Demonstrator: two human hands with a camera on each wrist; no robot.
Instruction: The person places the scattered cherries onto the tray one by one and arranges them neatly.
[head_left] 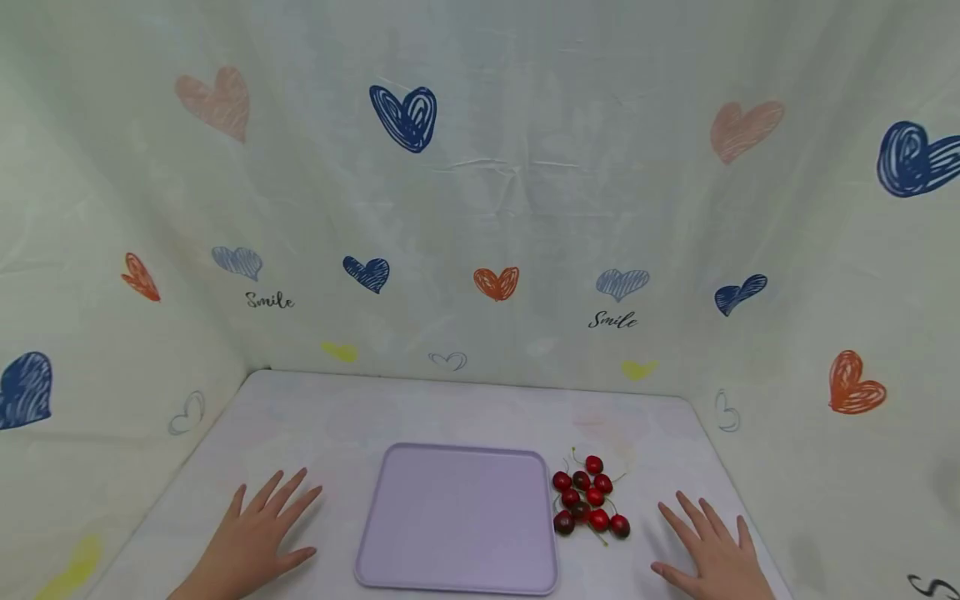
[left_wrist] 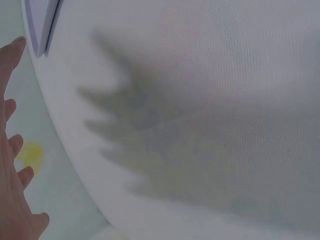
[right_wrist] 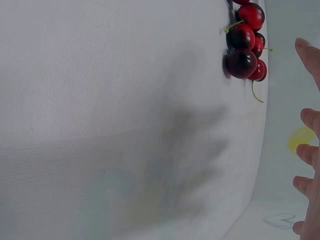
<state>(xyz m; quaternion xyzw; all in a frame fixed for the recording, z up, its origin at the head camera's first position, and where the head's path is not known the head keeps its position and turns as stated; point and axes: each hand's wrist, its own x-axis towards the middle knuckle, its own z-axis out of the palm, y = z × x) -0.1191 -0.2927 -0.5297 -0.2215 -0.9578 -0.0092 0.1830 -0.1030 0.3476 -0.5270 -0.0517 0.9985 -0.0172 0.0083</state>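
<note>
To the left of a shallow lilac tray, my left hand is held with fingers spread and nothing in it. My right hand is likewise spread, to the right of a cluster of dark red cherries, some with green stems. The cherries lie close against the tray's right side. In the left wrist view the hand shows at the left edge, above its shadow. In the right wrist view the hand is at the right edge, with cherries beyond the fingers.
A white table with rounded corners carries everything. Pale cloth with printed hearts and the word "Smile" hangs behind it and on both sides. A corner of the tray enters the left wrist view at the top.
</note>
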